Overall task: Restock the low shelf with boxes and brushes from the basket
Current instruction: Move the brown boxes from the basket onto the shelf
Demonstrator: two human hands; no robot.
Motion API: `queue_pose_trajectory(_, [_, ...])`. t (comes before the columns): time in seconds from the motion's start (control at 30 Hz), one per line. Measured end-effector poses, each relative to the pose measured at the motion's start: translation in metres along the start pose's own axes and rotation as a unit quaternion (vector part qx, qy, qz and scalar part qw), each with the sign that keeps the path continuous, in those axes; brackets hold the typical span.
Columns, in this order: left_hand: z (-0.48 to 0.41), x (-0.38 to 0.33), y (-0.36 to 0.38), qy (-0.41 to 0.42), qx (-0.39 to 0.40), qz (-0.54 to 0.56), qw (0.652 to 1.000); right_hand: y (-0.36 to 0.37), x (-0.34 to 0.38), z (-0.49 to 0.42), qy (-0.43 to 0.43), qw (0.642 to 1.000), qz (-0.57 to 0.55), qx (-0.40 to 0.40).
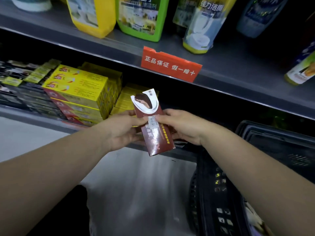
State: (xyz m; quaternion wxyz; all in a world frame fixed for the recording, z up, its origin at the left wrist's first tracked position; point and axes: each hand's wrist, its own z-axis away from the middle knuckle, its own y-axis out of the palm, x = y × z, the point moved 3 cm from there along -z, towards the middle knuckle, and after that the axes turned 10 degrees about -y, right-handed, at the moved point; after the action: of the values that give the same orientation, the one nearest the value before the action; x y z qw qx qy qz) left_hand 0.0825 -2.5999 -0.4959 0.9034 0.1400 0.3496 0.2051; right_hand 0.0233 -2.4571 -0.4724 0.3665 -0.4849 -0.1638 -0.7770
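I get one view only: the wide-angle head camera, looking forward and down from close range, facing the low shelf with the basket at the frame's right edge.

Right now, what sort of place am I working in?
Most likely a shop aisle of household goods: metal shelving with a red shelf tag on its edge, cleaner bottles above, stacked yellow boxes below. The left hand and right hand hold a brush pack beside a black basket.
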Motion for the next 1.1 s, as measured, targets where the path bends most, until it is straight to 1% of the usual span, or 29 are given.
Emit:
queue_pose_trajectory(0.07, [-0.005, 0.002, 0.003, 0.002, -0.001, -0.035, 0.999, -0.001, -0.006, 0.001, -0.001, 0.999, 0.001, -0.038])
queue_pose_trajectory(0.13, [-0.01, 0.002, 0.004, 0.005, -0.006, -0.076, 0.997, -0.007, -0.011, 0.0, 0.019, 0.999, 0.0, -0.047])
queue_pose_trajectory(0.2, [-0.015, 0.001, 0.004, 0.01, -0.006, -0.104, 0.994, -0.013, -0.014, -0.003, 0.012, 0.998, 0.021, -0.054])
queue_pose_trajectory(0.23, [-0.016, 0.0, 0.004, 0.018, -0.008, -0.134, 0.991, -0.016, -0.012, -0.006, -0.011, 0.996, 0.061, -0.067])
queue_pose_trajectory(0.27, [-0.017, -0.002, 0.005, 0.035, -0.014, -0.193, 0.98, -0.021, -0.008, -0.009, -0.042, 0.988, 0.119, -0.084])
queue_pose_trajectory(0.3, [-0.017, -0.005, 0.005, 0.057, -0.023, -0.265, 0.962, -0.027, -0.004, -0.013, -0.076, 0.975, 0.185, -0.096])
queue_pose_trajectory(0.33, [-0.018, -0.007, 0.005, 0.077, -0.034, -0.333, 0.939, -0.03, 0.002, -0.016, -0.107, 0.958, 0.252, -0.089])
queue_pose_trajectory(0.37, [-0.019, -0.009, 0.004, 0.087, -0.045, -0.38, 0.92, -0.031, 0.007, -0.02, -0.131, 0.939, 0.311, -0.058])
queue_pose_trajectory(0.4, [-0.02, -0.01, 0.004, 0.085, -0.051, -0.401, 0.91, -0.029, 0.011, -0.023, -0.137, 0.925, 0.354, -0.011])
queue_pose_trajectory(0.43, [-0.021, -0.012, 0.003, 0.08, -0.049, -0.403, 0.91, -0.026, 0.012, -0.026, -0.126, 0.918, 0.374, 0.038])
queue_pose_trajectory(0.47, [-0.022, -0.014, 0.002, 0.076, -0.043, -0.395, 0.914, -0.023, 0.013, -0.028, -0.108, 0.919, 0.373, 0.07])
queue_pose_trajectory(0.5, [-0.023, -0.017, 0.001, 0.076, -0.04, -0.389, 0.917, -0.022, 0.012, -0.031, -0.098, 0.922, 0.365, 0.084])
queue_pose_trajectory(0.57, [-0.026, -0.023, -0.005, 0.086, -0.061, -0.408, 0.907, -0.025, 0.012, -0.034, -0.107, 0.924, 0.361, 0.07])
queue_pose_trajectory(0.63, [-0.027, -0.028, -0.015, 0.09, -0.125, -0.465, 0.872, -0.036, 0.009, -0.033, -0.102, 0.934, 0.341, 0.036])
queue_pose_trajectory(0.67, [-0.027, -0.029, -0.019, 0.079, -0.145, -0.475, 0.864, -0.042, 0.006, -0.031, -0.092, 0.944, 0.316, 0.022])
queue_pose_trajectory(0.7, [-0.028, -0.027, -0.023, 0.059, -0.145, -0.467, 0.87, -0.047, 0.002, -0.029, -0.081, 0.954, 0.288, 0.014])
queue_pose_trajectory(0.73, [-0.03, -0.023, -0.025, 0.039, -0.127, -0.438, 0.889, -0.051, -0.002, -0.027, -0.071, 0.96, 0.27, 0.017])
queue_pose_trajectory(0.77, [-0.031, -0.02, -0.025, 0.029, -0.108, -0.403, 0.908, -0.053, -0.006, -0.025, -0.064, 0.961, 0.269, 0.03])
queue_pose_trajectory(0.8, [-0.031, -0.018, -0.023, 0.032, -0.096, -0.387, 0.917, -0.053, -0.009, -0.023, -0.058, 0.957, 0.279, 0.049])
queue_pose_trajectory(0.87, [-0.035, -0.017, -0.021, 0.065, -0.105, -0.391, 0.912, -0.052, -0.011, -0.023, -0.048, 0.948, 0.306, 0.077])
queue_pose_trajectory(0.9, [-0.036, -0.018, -0.02, 0.085, -0.119, -0.389, 0.91, -0.053, -0.011, -0.025, -0.049, 0.942, 0.322, 0.078])
queue_pose_trajectory(1.0, [-0.041, -0.021, -0.023, 0.112, -0.159, -0.375, 0.906, -0.067, -0.01, -0.036, -0.05, 0.927, 0.371, 0.033])
queue_pose_trajectory(1.1, [-0.044, -0.018, -0.024, 0.104, -0.163, -0.411, 0.891, -0.1, -0.015, -0.046, 0.001, 0.927, 0.37, -0.062])
